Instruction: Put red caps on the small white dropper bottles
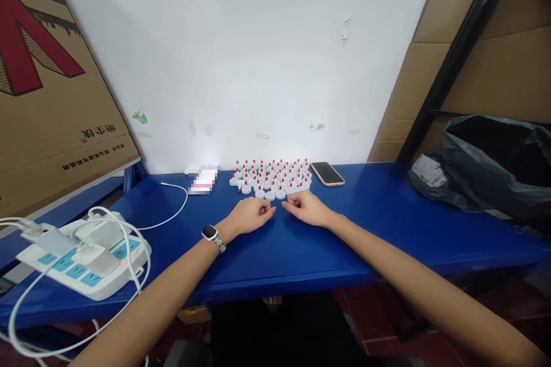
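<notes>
My left hand (pixel 252 215) and right hand (pixel 306 209) rest curled on the table (pixel 387 223), fingertips almost meeting; I cannot tell if they pinch anything. The caps (pixel 271 178) sit packed just past my fingers, so I think one bump could knock them over.

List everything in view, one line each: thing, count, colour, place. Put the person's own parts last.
caps: dozens, white with red tips, back of table
table: one, blue
phone: one, dark screen, right of caps
power strip: one, white, left, chargers plugged in
cable: one, white, left
cardboard boxes: several, brown, both sides
bag: one, dark plastic, right
watch: one, left wrist
left hand: curled, near caps
right hand: curled, near caps
</notes>
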Motion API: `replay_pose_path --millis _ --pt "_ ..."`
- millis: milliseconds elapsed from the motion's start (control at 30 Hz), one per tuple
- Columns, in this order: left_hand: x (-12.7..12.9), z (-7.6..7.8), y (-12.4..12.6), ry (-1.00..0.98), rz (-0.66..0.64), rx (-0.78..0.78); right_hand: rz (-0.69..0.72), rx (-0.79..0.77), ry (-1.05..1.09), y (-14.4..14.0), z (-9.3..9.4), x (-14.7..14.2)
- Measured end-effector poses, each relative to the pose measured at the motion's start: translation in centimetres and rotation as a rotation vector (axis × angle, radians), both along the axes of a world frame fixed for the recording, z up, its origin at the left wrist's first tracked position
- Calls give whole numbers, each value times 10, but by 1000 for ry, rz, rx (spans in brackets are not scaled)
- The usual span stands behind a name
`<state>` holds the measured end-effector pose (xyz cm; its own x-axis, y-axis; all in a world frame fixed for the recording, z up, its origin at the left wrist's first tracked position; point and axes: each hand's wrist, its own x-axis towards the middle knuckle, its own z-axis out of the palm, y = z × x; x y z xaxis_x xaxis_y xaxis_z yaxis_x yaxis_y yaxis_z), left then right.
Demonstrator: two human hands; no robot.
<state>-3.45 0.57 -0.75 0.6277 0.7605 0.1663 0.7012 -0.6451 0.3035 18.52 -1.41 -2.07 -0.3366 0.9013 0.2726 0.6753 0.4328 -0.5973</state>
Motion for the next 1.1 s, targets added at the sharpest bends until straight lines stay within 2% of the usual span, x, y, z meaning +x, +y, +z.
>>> replay_pose_path --millis 1100 --pt "-1 1 0 -15 -5 -29 35 -32 35 -1 5 1"
